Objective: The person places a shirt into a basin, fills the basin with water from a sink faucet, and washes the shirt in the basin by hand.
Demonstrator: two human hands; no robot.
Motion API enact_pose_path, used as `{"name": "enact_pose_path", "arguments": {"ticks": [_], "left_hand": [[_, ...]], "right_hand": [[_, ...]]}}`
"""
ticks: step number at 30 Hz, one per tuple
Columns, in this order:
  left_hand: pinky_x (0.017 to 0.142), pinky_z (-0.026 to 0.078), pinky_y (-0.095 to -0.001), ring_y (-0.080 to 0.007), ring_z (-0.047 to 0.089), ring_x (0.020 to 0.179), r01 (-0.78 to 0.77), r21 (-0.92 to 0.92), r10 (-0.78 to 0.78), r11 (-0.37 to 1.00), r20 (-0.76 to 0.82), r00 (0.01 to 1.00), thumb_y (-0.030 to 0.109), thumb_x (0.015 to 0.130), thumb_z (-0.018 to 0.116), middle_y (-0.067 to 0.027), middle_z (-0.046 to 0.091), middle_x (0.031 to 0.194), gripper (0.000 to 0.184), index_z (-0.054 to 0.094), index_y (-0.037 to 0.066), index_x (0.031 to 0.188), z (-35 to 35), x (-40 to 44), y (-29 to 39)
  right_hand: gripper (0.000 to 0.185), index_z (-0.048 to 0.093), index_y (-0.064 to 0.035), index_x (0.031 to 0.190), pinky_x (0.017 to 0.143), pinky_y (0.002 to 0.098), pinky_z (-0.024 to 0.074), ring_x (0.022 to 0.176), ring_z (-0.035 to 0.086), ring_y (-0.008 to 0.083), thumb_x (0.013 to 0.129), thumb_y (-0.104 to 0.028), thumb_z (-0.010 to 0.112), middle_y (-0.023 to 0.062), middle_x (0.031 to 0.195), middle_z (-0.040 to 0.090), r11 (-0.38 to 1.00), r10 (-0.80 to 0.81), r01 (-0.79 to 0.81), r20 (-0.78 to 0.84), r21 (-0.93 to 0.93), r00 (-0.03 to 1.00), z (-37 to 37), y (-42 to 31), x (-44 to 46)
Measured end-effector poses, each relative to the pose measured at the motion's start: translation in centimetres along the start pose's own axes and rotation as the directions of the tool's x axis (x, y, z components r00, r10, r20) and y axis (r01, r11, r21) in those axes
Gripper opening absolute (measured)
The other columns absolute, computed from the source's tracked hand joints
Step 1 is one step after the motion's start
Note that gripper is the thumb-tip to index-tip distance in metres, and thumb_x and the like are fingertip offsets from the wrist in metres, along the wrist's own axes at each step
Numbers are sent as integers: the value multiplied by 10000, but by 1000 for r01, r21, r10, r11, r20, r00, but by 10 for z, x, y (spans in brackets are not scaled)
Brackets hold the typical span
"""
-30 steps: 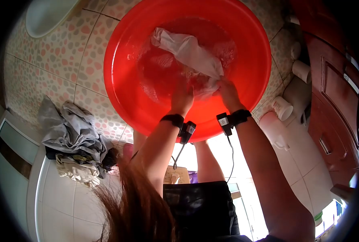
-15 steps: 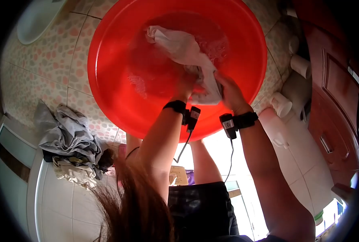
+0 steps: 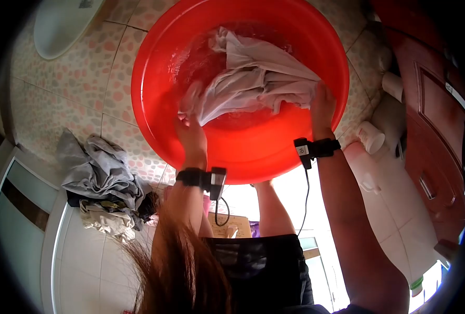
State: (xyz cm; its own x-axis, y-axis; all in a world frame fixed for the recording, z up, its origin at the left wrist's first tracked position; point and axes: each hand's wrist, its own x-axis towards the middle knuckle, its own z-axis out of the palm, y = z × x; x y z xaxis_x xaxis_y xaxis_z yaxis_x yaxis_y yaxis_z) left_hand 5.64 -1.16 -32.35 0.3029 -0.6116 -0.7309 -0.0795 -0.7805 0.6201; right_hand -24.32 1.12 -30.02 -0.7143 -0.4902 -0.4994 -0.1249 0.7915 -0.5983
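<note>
A wet, pale garment (image 3: 253, 78) stretches across the large red basin (image 3: 243, 152), partly in shallow water. Its left end is gripped by my left hand (image 3: 192, 137), close to the basin's left inner side. My right hand (image 3: 322, 107) grips the other end near the right wall. Between the two hands the cloth hangs in loose folds, and its far part reaches toward the back of the basin. The exact kind of garment cannot be made out. Each wrist wears a black strap with a small cabled box.
Grey and beige clothes (image 3: 104, 175) lie heaped on the tiled floor at left. To the right stand a white cup (image 3: 371, 136), a whitish jug (image 3: 362, 165) and a dark red cabinet (image 3: 434, 120). A pale oval object (image 3: 60, 31) is at the upper left.
My hands have moved apart, the left one leftward and the right one rightward. The garment, bunched lengthwise before, is now spread sideways between them. The view has shifted slightly.
</note>
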Motion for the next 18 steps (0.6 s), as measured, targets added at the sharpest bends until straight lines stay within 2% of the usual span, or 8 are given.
{"name": "enact_pose_path", "arguments": {"ticks": [3,4,5,7,12,15,17,18], "left_hand": [[852,392,-321,-210,484,966,-121,275,81,954,153,985,121,800,555,-149,488,1055,428,391,-51,1156,-5,-22,3],[869,403,-371,-267,494,1017,-369,148,335,918,208,919,83,793,561,-187,476,1101,458,367,-49,1186,0,-25,4],[869,403,-371,-267,494,1017,-367,146,334,919,206,920,83,793,561,-187,476,1101,458,367,-49,1186,7,-31,16],[914,382,-424,-354,453,1091,-737,607,735,298,347,583,9,785,542,-237,448,1168,512,318,-48,1242,17,-41,49],[904,387,-419,-391,472,1061,-748,384,618,542,421,664,68,797,525,-257,492,1121,426,419,-29,1198,64,29,29],[867,408,-398,-362,516,1002,-690,354,516,631,473,715,125,798,530,-225,550,1041,374,482,-10,1143,78,56,19],[840,419,-393,-346,541,962,-678,371,478,635,501,722,152,796,532,-204,584,989,349,510,-1,1108,80,58,14],[807,427,-400,-344,552,924,-619,571,302,540,555,775,167,786,545,-190,599,941,317,533,7,1060,78,57,16]], "right_hand": [[380,544,51,1000,691,360,438,750,559,283,871,-304,501,191,861,588,970,-137,136,9,-201,991,8,6,-2],[373,518,50,1050,733,370,435,819,558,300,861,-272,511,205,930,576,967,-102,115,70,-226,992,11,10,-2],[381,492,49,1100,776,381,433,888,557,316,852,-240,520,220,998,565,963,-64,95,130,-253,989,14,16,0],[413,454,49,1145,838,388,410,977,522,330,838,-216,530,234,1076,523,954,-174,202,138,-223,975,27,52,11],[518,353,52,1239,981,397,327,1165,401,363,817,-182,542,257,1242,404,873,-292,354,221,-336,930,48,33,17],[556,352,60,1241,982,389,326,1167,397,371,793,-194,563,263,1256,394,904,-327,372,223,-211,919,72,52,30],[566,426,24,1178,813,383,439,1030,524,313,721,-230,643,214,1131,512,585,-378,369,160,-722,912,94,95,30],[566,426,24,1178,813,383,439,1030,524,313,721,-230,643,214,1131,512,591,-370,366,162,-719,915,91,76,21]]}}
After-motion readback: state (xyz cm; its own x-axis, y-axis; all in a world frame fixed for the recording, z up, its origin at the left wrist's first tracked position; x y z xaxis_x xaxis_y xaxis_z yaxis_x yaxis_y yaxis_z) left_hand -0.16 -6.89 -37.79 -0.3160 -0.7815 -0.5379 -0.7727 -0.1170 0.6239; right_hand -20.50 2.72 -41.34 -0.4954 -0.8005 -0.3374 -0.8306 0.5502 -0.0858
